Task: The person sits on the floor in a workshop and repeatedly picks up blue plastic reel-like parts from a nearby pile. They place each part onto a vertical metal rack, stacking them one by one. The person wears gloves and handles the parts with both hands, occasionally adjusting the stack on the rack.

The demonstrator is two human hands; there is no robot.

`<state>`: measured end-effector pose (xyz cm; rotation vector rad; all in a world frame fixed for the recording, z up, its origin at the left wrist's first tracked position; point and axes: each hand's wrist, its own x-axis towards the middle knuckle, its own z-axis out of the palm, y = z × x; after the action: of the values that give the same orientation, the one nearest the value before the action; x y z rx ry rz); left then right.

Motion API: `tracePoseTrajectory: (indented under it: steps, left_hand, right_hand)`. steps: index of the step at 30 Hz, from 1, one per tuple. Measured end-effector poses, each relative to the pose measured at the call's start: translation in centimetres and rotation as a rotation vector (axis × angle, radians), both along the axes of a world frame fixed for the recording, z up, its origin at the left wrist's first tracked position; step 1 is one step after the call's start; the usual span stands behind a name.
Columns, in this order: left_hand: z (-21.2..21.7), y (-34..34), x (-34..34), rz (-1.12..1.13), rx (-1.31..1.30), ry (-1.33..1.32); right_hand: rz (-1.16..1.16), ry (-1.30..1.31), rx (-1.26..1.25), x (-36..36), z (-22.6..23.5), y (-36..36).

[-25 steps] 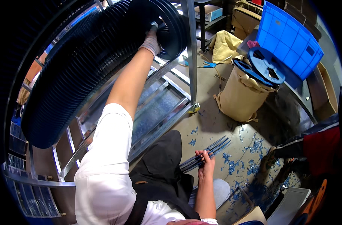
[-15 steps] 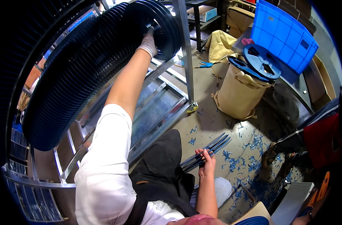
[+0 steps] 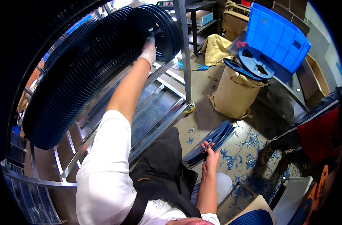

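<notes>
At the upper left a long row of black plastic reels (image 3: 85, 71) lies on a metal rack. My left hand (image 3: 149, 50), in a light glove, is at the end reel (image 3: 163, 37), with its fingers in the opening by the hub; their tips are partly hidden. Over the floor, right of my lap, my right hand (image 3: 211, 154) grips a small stack of dark blue reels (image 3: 216, 139). The stack is tilted, its fanned edges facing away from me. My fingers go through the reels' openings.
A metal frame post (image 3: 184, 56) stands beside the row. Beyond it is a tan sack (image 3: 236, 92) with blue reels (image 3: 255, 62) on top, and a blue crate (image 3: 277, 37). Blue scraps (image 3: 249, 161) litter the floor. Another person's legs (image 3: 291, 138) are at the right.
The stack in my right hand has turned from nearly edge-on to show its round faces. My left hand stays at the end reel, slightly lower. The view has shifted slightly.
</notes>
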<state>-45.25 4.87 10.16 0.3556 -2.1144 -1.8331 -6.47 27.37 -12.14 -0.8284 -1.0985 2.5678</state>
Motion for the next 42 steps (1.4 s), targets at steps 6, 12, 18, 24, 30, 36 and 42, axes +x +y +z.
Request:
tracePoseTrajectory:
  steps: [6, 12, 18, 24, 30, 36, 42]
  left_hand:
    - [-5.0, -5.7, 9.4, -0.401, -0.773, 0.553]
    - [-7.7, -11.4, 18.8, -0.851, -0.121, -0.110]
    - [-8.3, -5.3, 29.5, -0.963, -0.148, -0.221]
    - [-12.7, -0.6, 36.2, -0.842, -0.523, 0.255]
    - [-10.3, 6.8, 42.9, -1.113, -1.048, 0.283]
    - [-11.8, 7.2, 42.2, -1.159, -0.740, 0.007]
    - [-7.3, -0.4, 35.2, -1.166, 0.528, -0.388]
  right_hand:
    - [-0.115, 0.224, -0.147, 1.9, 3.7, 0.9]
    - [-0.146, 0.615, -0.321, 8.3, 6.0, 1.6]
    - [-0.269, 0.737, -0.425, 19.5, 4.4, -1.5]
    - [-0.280, 0.541, -0.366, 22.9, 5.1, -5.4]
    - [-0.176, 0.360, -0.271, 24.0, 3.5, -8.5]
    - [-0.098, 0.261, -0.302, 24.5, 4.2, -9.0]
    - [-0.244, 0.230, -0.119, 25.3, 4.3, -6.8]
